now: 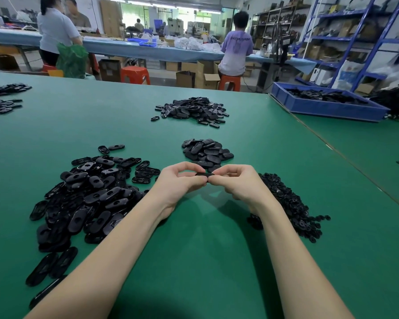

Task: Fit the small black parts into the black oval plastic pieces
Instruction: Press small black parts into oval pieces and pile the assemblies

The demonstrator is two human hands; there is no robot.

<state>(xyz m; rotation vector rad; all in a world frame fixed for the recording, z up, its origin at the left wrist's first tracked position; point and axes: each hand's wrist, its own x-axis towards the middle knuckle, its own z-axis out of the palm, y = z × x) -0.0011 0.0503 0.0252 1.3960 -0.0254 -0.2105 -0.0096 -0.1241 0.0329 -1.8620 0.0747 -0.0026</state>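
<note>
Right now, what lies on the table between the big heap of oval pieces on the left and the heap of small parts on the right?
Head view: bare green mat, crossed only by the two forearms.

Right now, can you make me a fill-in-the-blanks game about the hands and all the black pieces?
1. Both hands pinch one black oval plastic piece above the ___ table.
2. The pile of small black parts lies beside the ___ hand.
3. The plastic tray at the far right is ___.

Missing words: green; right; blue
</note>
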